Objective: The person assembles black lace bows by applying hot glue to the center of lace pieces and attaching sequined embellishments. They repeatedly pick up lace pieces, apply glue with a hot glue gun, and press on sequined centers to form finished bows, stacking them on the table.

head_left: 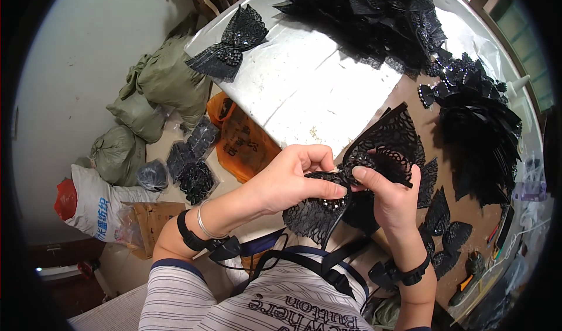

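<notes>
Between my hands, in front of my chest, is a black lace bow (395, 135) with wide pointed wings and shiny beads near its middle. My left hand (293, 176) pinches the left wing near the centre, its thumb pressed by the beads. My right hand (391, 199) grips the other side, thumb on the beaded middle and fingers mostly behind the lace. One wing points up and away; another hangs below my left thumb. Whether a needle or thread is in my fingers cannot be made out. Loose black lace pieces (448, 225) lie just right of my right hand.
A white-covered surface (316, 82) carries a beaded bow (237, 41) and a large heap of black lace bows (369, 23). To the right are a black stack (480, 138), small beaded pieces (459, 76) and an orange-handled tool (465, 282). An orange bag (246, 146) and green sacks (172, 79) stand left.
</notes>
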Motion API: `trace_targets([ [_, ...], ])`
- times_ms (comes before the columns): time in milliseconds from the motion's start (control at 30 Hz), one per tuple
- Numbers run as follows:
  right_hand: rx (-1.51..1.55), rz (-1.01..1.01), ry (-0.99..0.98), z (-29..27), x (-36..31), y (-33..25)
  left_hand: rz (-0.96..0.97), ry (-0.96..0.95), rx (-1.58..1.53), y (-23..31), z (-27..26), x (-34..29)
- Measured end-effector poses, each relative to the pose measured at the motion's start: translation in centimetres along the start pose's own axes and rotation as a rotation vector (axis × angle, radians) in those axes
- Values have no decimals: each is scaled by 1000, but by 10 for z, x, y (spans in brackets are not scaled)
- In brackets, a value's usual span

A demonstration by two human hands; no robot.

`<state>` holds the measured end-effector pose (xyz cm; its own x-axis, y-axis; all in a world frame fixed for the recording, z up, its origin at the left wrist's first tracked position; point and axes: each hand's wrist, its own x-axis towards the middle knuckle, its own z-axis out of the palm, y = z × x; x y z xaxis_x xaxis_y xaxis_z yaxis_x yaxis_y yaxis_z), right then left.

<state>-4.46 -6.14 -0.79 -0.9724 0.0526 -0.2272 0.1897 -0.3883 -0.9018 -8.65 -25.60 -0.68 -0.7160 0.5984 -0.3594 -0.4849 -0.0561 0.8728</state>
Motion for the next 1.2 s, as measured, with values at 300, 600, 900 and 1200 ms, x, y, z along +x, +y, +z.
trace_targets([
  [300,-392,-238,19,2,23,20,69,148,378,-9,-17,14],
  [600,-320,-99,-15,-14,50,-4,222,488,951,52,-90,40],
  [900,-303,-86,103,-52,-3,-29,227,930,1335,68,-219,82],
  [1200,-323,-109,293,-89,-42,-33,684,845,1557,43,-146,73],
])
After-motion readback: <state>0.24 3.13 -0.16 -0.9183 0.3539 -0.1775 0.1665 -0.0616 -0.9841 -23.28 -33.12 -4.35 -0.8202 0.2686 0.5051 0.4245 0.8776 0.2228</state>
